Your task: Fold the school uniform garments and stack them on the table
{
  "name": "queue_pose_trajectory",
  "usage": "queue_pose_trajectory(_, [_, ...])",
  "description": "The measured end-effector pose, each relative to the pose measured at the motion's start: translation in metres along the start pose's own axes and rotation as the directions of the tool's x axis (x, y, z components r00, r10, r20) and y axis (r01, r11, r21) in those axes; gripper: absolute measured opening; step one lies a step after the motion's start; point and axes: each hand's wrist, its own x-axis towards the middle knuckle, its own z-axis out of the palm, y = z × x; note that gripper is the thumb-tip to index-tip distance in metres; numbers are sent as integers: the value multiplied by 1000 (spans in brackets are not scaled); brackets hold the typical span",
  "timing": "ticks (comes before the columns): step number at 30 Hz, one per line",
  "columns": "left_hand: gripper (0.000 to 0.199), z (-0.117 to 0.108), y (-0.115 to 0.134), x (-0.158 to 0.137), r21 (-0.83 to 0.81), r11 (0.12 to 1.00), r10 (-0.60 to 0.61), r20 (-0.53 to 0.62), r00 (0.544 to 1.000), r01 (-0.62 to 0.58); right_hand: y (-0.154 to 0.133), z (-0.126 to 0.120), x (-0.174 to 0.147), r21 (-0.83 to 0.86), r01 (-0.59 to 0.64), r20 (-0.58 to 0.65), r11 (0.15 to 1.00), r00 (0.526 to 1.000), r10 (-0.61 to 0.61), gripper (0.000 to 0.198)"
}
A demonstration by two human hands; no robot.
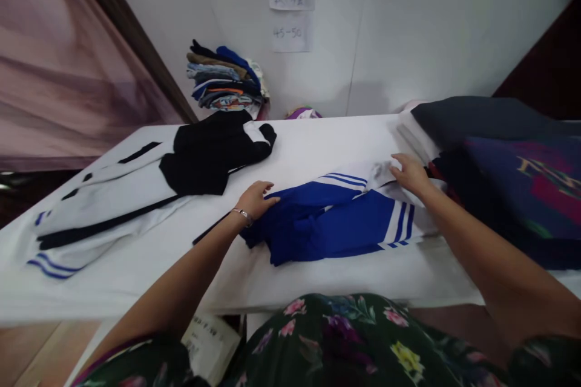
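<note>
A pair of blue trousers with white lower legs and blue stripes lies across the white table in front of me, waist end to the left. My left hand, with a bracelet at the wrist, is at the waist end, its thumb and fingers apart. Over the white leg ends on the right, my right hand has its thumb and forefinger spread. Neither hand visibly grips the cloth, though some fingertips are hard to make out.
Black and white garments lie flat on the table at the left. A stack of folded clothes stands beyond the back edge. Dark garments are heaped at the right. Handwritten paper sheets hang on the wall.
</note>
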Motion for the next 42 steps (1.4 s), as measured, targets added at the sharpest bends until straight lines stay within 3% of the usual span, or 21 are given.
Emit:
queue_pose_trajectory(3, [34, -4, 6, -37, -100, 994, 32, -113, 993, -44, -51, -3, -39, 311, 229, 31, 923, 968, -250, 36])
queue_pose_trajectory(5, [27, 2, 15, -65, -161, 984, 63, -75, 995, -74, -86, -3, -70, 461, 326, 94, 825, 907, -411, 32])
queue_pose_trajectory(8, [29, 21, 32, -97, -174, 979, 101, -24, 995, -103, -126, 2, -109, 514, 436, 137, 739, 808, -572, 32])
queue_pose_trajectory(10, [41, 34, 43, -107, -140, 988, 65, -38, 997, -70, -141, 9, -123, 502, 476, 166, 722, 766, -621, 36])
queue_pose_trajectory(12, [50, 45, 52, -107, -104, 994, 8, -67, 998, -15, -149, 17, -130, 476, 485, 192, 734, 757, -625, 41])
queue_pose_trajectory(14, [39, 53, 58, -103, -64, 998, -25, -100, 995, 19, -154, 25, -134, 433, 477, 235, 765, 760, -607, 46])
queue_pose_trajectory(17, [10, 59, 63, -97, -37, 998, 42, -155, 987, -48, -157, 34, -139, 353, 473, 317, 807, 751, -579, 46])
queue_pose_trajectory(19, [11, 58, 64, -98, -93, 992, 70, -200, 977, -90, -157, 34, -142, 317, 483, 347, 816, 742, -574, 45])
queue_pose_trajectory(21, [15, 54, 62, -102, -185, 981, 9, -245, 970, -55, -154, 31, -144, 289, 490, 343, 822, 749, -567, 45])
queue_pose_trajectory(25, [20, 44, 50, -116, -250, 959, -209, -315, 926, 132, -139, 29, -147, 197, 477, 295, 856, 804, -516, 47])
queue_pose_trajectory(29, [8, 45, 37, -123, -219, 942, -299, -191, 935, 256, -127, 35, -151, 126, 488, 312, 864, 807, -501, 54])
queue_pose_trajectory(34, [44, 47, 32, -125, -205, 943, -288, -110, 951, 262, -116, 23, -153, 158, 492, 307, 856, 799, -516, 56])
queue_pose_trajectory(36, [50, 45, 30, -124, -188, 951, -266, -98, 959, 245, -100, 13, -150, 149, 456, 227, 877, 847, -480, 50])
queue_pose_trajectory(39, [43, 41, 25, -121, -105, 969, -233, -94, 968, 223, -61, 1, -140, 90, 327, 60, 941, 941, -333, 40])
queue_pose_trajectory(42, [38, 37, 25, -115, -24, 993, -118, -210, 971, 116, -19, -7, -127, 24, 192, -12, 981, 981, -192, 36])
